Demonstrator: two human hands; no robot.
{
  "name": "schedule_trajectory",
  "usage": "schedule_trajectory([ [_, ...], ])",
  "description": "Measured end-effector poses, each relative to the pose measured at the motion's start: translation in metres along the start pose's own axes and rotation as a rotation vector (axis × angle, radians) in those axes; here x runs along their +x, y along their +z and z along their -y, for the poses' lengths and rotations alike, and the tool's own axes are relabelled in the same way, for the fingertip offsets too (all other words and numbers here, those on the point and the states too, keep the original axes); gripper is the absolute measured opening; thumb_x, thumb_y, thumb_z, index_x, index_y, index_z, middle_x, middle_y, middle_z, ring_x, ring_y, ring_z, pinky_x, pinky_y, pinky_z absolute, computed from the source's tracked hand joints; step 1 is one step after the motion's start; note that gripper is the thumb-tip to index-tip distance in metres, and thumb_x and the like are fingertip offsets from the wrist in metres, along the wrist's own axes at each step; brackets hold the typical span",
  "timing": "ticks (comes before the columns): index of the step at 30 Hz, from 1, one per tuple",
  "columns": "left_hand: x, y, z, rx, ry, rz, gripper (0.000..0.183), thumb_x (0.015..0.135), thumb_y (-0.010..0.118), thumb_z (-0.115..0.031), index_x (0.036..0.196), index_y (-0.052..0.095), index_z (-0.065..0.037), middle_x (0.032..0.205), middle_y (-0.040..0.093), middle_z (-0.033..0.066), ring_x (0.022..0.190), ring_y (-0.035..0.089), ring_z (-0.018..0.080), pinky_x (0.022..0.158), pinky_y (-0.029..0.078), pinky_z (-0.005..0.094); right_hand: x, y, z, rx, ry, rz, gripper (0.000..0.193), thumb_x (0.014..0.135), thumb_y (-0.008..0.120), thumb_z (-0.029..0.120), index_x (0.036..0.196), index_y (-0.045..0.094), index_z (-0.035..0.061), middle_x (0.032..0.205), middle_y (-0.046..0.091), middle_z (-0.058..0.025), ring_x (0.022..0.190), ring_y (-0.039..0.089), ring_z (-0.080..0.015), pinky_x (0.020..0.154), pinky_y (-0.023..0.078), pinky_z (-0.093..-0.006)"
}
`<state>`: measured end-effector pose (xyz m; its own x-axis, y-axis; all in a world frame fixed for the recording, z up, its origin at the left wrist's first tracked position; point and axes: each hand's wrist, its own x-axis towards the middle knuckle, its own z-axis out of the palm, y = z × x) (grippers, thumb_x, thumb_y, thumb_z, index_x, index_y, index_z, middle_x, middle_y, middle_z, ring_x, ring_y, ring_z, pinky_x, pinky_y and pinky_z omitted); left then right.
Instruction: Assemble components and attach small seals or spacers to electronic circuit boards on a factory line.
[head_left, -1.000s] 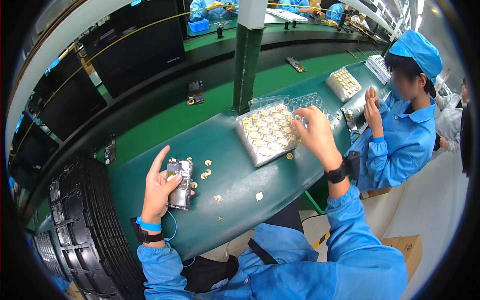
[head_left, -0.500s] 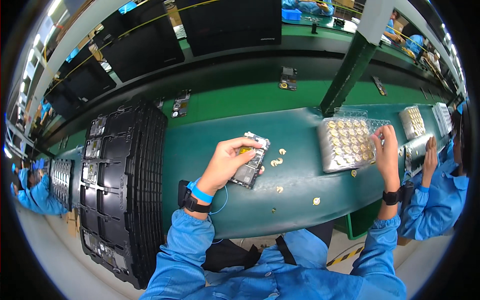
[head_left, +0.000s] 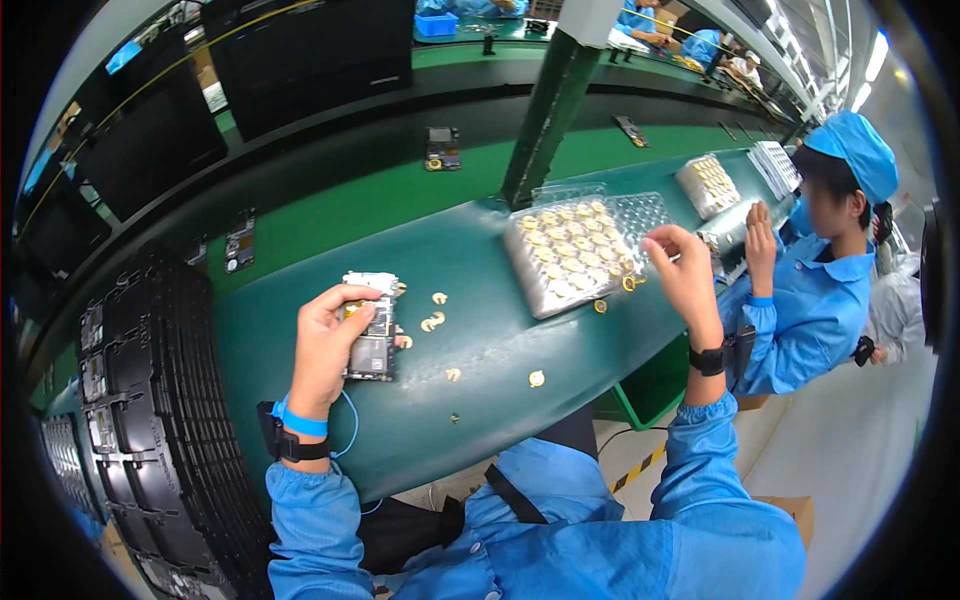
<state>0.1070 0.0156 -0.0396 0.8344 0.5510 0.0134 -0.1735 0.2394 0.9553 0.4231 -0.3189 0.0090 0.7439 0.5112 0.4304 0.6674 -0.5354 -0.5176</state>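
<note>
My left hand is closed around a phone chassis with an exposed circuit board, its thumb pressed on the upper part. My right hand is raised at the right edge of a stack of clear plastic trays filled with rows of small round gold parts. Its thumb and forefinger are pinched together; whatever may be between them is too small to make out. Just below those fingertips, a gold ring-shaped part shows at the tray's corner. Another round gold part lies at the foot of the stack.
Several small cream pieces and a round part lie on the green mat. Tall black trays stand at left, a green post behind the clear stack. A co-worker in blue sits at right, near a green bin.
The view has swung right, so the bench shifts left in the picture and more of the co-worker shows. My right hand has drawn slightly off the tray's edge; my left still holds the phone chassis.
</note>
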Motion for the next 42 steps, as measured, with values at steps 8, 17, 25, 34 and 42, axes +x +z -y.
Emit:
schedule_trajectory([
  [8, -0.001, 0.007, 0.001, 0.036, -0.002, -0.004, 0.013, 0.101, 0.062, 0.0, 0.112, 0.066, 0.006, 0.099, 0.07, 0.0134, 0.079, 0.074, 0.022, 0.072, 0.068, 0.0373, -0.063, 0.015, 0.032, 0.436, 0.34, 0.077, 0.035, 0.098, 0.074, 0.008, 0.129, 0.063, -0.0026, 0.075, 0.067, -0.0026, 0.063, 0.061, -0.0064, 0.056, 0.049, -0.0246],
  [17, -0.004, 0.004, 0.002, 0.051, 0.016, 0.065, 0.012, 0.101, 0.063, 0.001, 0.111, 0.067, 0.007, 0.108, 0.071, 0.0165, 0.085, 0.076, 0.0255, 0.076, 0.067, 0.0379, -0.067, 0.033, 0.076, 0.776, 0.163, 0.078, 0.035, 0.1, 0.064, -0.002, 0.134, 0.057, -0.0023, 0.089, 0.071, -0.0065, 0.073, 0.066, -0.0099, 0.067, 0.053, -0.0238],
  [25, -0.006, 0.007, 0.01, 0.262, 0.279, -0.01, 0.017, 0.1, 0.071, -0.008, 0.11, 0.078, 0.004, 0.107, 0.075, 0.0114, 0.098, 0.069, 0.0157, 0.086, 0.055, 0.0296, -0.047, 0.12, 0.206, 0.985, 0.057, 0.57, 0.012, 0.1, 0.069, 0.001, 0.108, 0.063, -0.0053, 0.093, 0.076, -0.012, 0.079, 0.076, -0.0148, 0.068, 0.059, -0.0265],
  [34, -0.007, -0.015, 0.001, 0.372, 0.35, -0.309, 0.013, 0.1, 0.07, -0.008, 0.104, 0.078, 0.002, 0.099, 0.074, 0.0101, 0.089, 0.07, 0.0151, 0.079, 0.056, 0.0294, -0.025, 0.195, 0.233, 1.108, 0.077, 0.672, 0.016, 0.098, 0.076, 0.008, 0.105, 0.074, -0.0061, 0.087, 0.075, -0.0074, 0.065, 0.066, -0.0069, 0.056, 0.053, -0.0223],
  [42, -0.007, -0.011, -0.009, 0.53, 0.413, -0.318, 0.009, 0.098, 0.071, -0.004, 0.099, 0.076, 0.004, 0.095, 0.074, 0.0107, 0.084, 0.071, 0.0151, 0.075, 0.055, 0.0288, -0.028, 0.2, 0.228, 1.14, -0.001, 0.639, 0.015, 0.1, 0.069, 0.004, 0.106, 0.074, -0.0089, 0.087, 0.075, -0.0075, 0.068, 0.068, -0.009, 0.059, 0.056, -0.024],
])
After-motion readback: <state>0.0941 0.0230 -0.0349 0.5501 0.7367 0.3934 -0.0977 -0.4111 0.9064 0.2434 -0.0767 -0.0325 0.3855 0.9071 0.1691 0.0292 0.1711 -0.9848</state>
